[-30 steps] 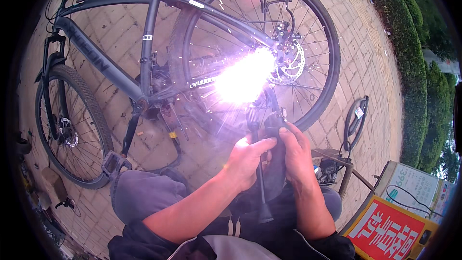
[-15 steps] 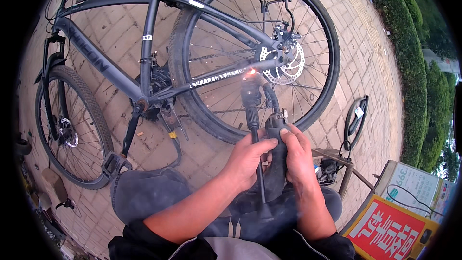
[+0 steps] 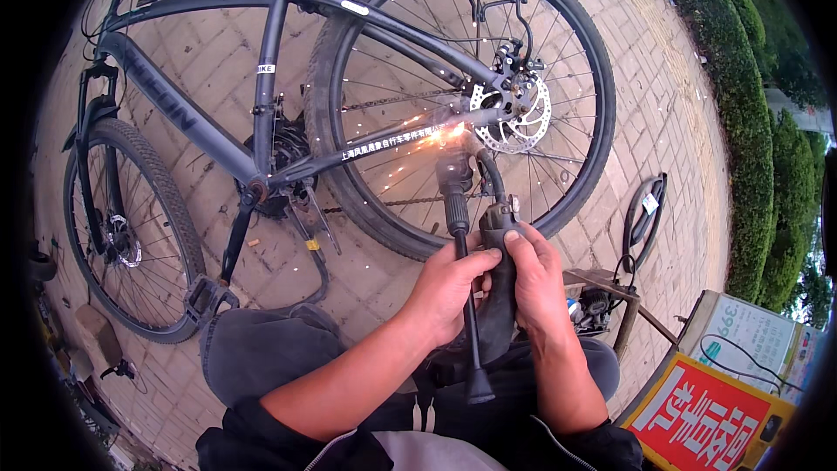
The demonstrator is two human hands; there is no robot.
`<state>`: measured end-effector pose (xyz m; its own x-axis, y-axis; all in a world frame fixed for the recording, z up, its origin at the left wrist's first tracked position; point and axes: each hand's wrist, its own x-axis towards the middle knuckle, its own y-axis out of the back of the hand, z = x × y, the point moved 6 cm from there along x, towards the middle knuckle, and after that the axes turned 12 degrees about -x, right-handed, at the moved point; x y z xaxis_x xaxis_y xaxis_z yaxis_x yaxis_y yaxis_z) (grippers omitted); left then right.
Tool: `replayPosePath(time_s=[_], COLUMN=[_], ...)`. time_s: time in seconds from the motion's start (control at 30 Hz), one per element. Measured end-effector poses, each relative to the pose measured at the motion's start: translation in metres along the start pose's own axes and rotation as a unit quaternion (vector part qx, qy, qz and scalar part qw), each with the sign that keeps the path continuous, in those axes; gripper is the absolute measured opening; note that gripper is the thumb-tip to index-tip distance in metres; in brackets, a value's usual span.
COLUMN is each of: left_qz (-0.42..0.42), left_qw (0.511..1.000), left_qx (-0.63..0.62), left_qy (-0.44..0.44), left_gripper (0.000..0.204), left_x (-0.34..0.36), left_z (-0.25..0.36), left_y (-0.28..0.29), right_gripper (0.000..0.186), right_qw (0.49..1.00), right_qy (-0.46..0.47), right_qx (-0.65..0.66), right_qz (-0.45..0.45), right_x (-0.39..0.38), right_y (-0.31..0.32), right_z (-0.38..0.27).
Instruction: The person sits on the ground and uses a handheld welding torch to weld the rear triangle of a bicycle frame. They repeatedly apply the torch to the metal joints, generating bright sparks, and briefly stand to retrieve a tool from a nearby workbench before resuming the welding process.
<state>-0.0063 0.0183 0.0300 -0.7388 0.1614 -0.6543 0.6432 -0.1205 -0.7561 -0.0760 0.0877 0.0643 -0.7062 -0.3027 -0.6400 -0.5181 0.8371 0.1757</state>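
Observation:
My left hand (image 3: 449, 286) is closed around the leg of a black kickstand (image 3: 456, 209), its thumb reaching to the torch beside it. My right hand (image 3: 536, 283) wraps the handle of a black welding torch (image 3: 500, 249), with its thumb on top. The torch's curved neck points up to the rear end of the dark grey bicycle frame (image 3: 384, 140), by the kickstand's upper end. A bright orange arc throws sparks there, and haze veils the joint. The kickstand's rubber foot (image 3: 479, 386) hangs over my lap.
The bicycle's rear wheel (image 3: 602, 122) and brake disc (image 3: 534, 113) lie just beyond the arc. The front wheel (image 3: 131, 235) and a pedal (image 3: 209, 298) are at left. At right are a black looped object (image 3: 645, 218), a metal stand (image 3: 629, 314) and a red sign (image 3: 697, 414).
The glow at the joint has grown brighter, and sparks now spray leftward and down across the wheel. Both hands keep nearly the same place and hold. The haze over my lap has thinned.

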Motion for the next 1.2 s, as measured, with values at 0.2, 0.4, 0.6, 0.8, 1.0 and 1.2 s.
replayPosePath(time_s=[0.2, 0.4, 0.6, 0.8, 1.0, 1.2], left_qz=[0.004, -0.008, -0.012, 0.005, 0.03, -0.006], left_qw=[1.0, 1.0, 1.0, 1.0, 0.999, 1.0], left_qx=[-0.005, -0.017, -0.015, 0.0, 0.017, 0.003], left_qy=[0.009, 0.016, 0.022, 0.014, 0.012, 0.027], left_gripper=[0.019, 0.022, 0.022, 0.022, 0.022, 0.021], left_x=[-0.0014, -0.0026, -0.002, -0.005, -0.0044, -0.0029], left_z=[-0.0002, -0.0005, -0.002, 0.001, 0.001, -0.001], left_y=[-0.0008, -0.0033, -0.001, -0.0012, -0.0011, -0.0001], right_gripper=[0.025, 0.029, 0.026, 0.027, 0.026, 0.029], right_qw=[1.0, 0.999, 1.0, 0.999, 1.0, 1.0], right_qy=[0.0, -0.012, 0.003, 0.002, 0.002, -0.001], right_qx=[0.018, 0.035, 0.014, 0.01, 0.011, 0.013], right_qz=[0.012, 0.011, 0.024, 0.038, 0.016, 0.022], right_x=[0.0009, -0.0042, -0.0012, -0.0026, -0.0001, -0.0047], right_y=[0.0017, 0.0064, 0.0059, 0.0031, 0.0046, 0.0053], right_z=[0.002, 0.0029, 0.0038, -0.0021, 0.0027, 0.0004])
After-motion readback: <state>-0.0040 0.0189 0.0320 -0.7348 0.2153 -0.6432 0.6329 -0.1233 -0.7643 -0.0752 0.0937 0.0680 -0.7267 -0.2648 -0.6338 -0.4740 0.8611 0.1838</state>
